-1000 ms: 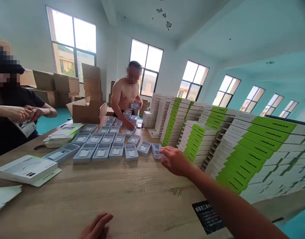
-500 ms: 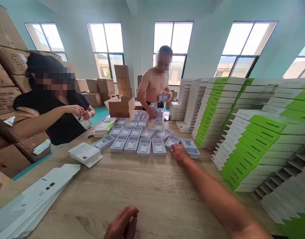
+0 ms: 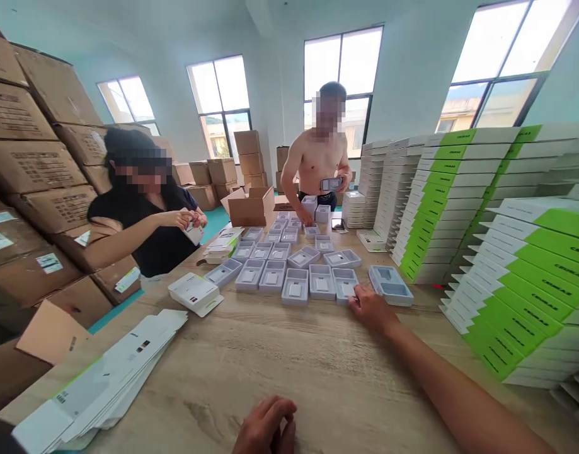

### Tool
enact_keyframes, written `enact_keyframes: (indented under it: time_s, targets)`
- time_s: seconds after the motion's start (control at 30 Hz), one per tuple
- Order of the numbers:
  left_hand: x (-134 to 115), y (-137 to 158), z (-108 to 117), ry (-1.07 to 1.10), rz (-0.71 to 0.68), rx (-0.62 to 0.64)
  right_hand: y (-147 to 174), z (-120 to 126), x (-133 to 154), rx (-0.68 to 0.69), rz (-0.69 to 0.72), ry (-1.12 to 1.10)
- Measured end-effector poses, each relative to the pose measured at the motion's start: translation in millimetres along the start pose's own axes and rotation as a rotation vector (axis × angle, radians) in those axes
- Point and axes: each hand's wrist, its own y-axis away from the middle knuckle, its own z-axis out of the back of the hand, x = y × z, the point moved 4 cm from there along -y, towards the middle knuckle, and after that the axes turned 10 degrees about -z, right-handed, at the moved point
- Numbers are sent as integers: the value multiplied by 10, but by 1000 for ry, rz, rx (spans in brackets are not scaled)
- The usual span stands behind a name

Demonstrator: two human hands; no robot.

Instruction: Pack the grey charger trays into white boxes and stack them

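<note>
My right hand (image 3: 372, 309) reaches forward over the table, its fingers closed on the near right corner of a pale plastic tray (image 3: 340, 275). In that tray lies a small white square piece. To its left, similar trays stand in a row, one of them a tray (image 3: 296, 277) with the same white piece. Just right of my hand is another tray (image 3: 392, 277), with no white piece showing in it. Near the front edge of the view my left hand (image 3: 265, 425) rests low over the table, fingers curled, with nothing visible in them.
High stacks of white-and-green boxes (image 3: 530, 284) line the right side. Flat white cartons (image 3: 114, 378) and a closed white box (image 3: 192, 290) lie left. A person (image 3: 142, 221) works at the left, another (image 3: 317, 164) across the table, near an open cardboard box (image 3: 251, 208).
The view has turned left. My right hand has brought the tray from a slanted position into line beside the row. My left hand stays curled.
</note>
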Motion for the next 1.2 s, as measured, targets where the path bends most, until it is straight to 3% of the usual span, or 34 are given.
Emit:
enact_keyframes:
  time_s: [0.17,0.27,0.33,0.4,0.53,0.6,0.67,0.73,0.83,0.9,0.97,1.03,1.1,1.2]
  targets:
    - [-184,-26,10,33,223,44,130,-64,72,-226,35,-148]
    - [-51,-63,308,-13,394,17,399,-142,35,-398,143,-209]
    - [162,-65,794,-105,462,-25,712,-194,40,-366,253,-223]
    - [473,-19,1460,-240,556,-82,1065,-222,64,-273,332,-232]
    - [1094,218,2714,-513,795,-119,1502,-223,58,-181,317,-230]
    - [1250,353,3073,-597,892,-94,1525,-233,11,-172,270,-238]
    - [1268,434,3231,-658,933,-78,1486,-238,-2,-155,241,-259]
    - [1169,426,3209,-688,897,-72,1465,-177,102,-142,229,-305]
    - [853,249,2882,-623,692,-19,1542,64,579,-26,152,-499]
    - [575,93,2534,-515,502,63,1642,212,1090,245,47,-784]
    - [297,-34,2187,-384,313,135,1745,314,1653,595,-36,-1220]
    - [66,-111,1927,-270,140,143,1819,382,2071,842,-155,-1579]
    - [-99,-135,1761,-223,-6,136,1867,438,2245,839,-239,-1736]
    - [-280,-101,1610,-318,-150,207,1980,517,2197,729,-285,-1859]
